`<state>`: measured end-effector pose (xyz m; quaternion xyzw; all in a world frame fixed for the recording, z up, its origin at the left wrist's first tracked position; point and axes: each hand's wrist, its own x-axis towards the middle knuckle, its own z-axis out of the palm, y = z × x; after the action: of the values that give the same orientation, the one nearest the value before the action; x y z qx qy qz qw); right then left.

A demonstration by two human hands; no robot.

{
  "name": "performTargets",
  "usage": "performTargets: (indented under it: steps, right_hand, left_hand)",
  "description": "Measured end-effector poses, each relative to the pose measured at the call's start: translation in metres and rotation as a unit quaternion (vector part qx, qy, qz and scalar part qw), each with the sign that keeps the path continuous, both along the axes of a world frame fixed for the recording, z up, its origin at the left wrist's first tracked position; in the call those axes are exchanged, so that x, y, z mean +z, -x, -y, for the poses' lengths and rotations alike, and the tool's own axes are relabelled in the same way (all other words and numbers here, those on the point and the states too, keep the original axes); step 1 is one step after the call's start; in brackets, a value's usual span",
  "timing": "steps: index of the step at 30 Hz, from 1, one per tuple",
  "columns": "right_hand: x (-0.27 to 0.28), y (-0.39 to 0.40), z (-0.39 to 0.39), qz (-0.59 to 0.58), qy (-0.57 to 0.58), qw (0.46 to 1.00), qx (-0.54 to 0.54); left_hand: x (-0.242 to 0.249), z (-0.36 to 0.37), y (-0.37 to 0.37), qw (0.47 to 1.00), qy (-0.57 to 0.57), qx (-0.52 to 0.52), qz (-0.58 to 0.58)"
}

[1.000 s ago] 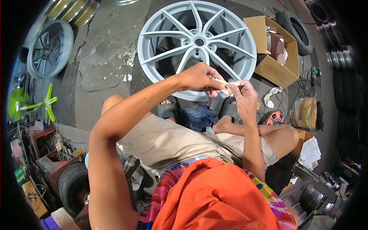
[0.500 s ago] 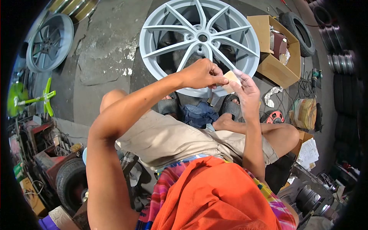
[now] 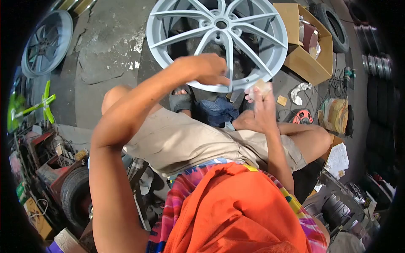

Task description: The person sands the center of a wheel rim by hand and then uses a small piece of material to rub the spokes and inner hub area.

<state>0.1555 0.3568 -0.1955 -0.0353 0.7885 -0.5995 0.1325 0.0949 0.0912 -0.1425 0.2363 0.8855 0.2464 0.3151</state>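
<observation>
A light grey multi-spoke wheel rim [image 3: 152, 36] lies flat on the floor in front of me. My left hand [image 3: 206, 69] is over its near edge, smeared by motion, fingers pointing down at a spoke. Close to the near right edge of the rim, my right hand [image 3: 262, 105] grips a pale tan square pad [image 3: 260, 87] between thumb and fingers. A dark blue cloth [image 3: 217, 111] is bunched on the floor between my feet, just below the wheel rim.
An open cardboard box [image 3: 310, 63] with odds and ends stands right of the wheel rim, a tyre [image 3: 335, 27] behind it. A small tan square [image 3: 282, 100], crumpled white paper [image 3: 300, 93] and cables [image 3: 333, 90] lie nearby. Another wheel [image 3: 46, 44] is at the left.
My left hand has let go of the tan pad and moved left over the wheel rim. My right hand keeps the pad, slightly lower. A small tan square now shows on the floor.
</observation>
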Motion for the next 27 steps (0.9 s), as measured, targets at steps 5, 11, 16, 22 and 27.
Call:
performTargets:
  steps: [5,11,16,22,27]
  right_hand:
    - [-0.022,-0.028,-0.008,-0.166,-0.242,0.948,0.121]
    - [-0.018,-0.023,0.016,-0.204,-0.212,0.950,0.107]
    - [-0.033,-0.024,0.025,-0.282,-0.287,0.903,0.150]
    - [-0.035,0.002,0.041,-0.343,-0.334,0.864,0.153]
    - [-0.033,-0.014,0.033,-0.351,-0.341,0.851,0.188]
  left_hand:
    - [0.040,0.049,0.023,0.993,-0.006,0.063,-0.104]
    - [0.084,0.110,0.059,0.949,0.079,0.234,-0.197]
    - [0.067,0.151,0.079,0.963,0.025,0.248,-0.099]
    - [0.049,0.164,0.081,0.961,0.023,0.269,-0.065]
    - [0.053,0.166,0.074,0.958,0.024,0.278,-0.072]
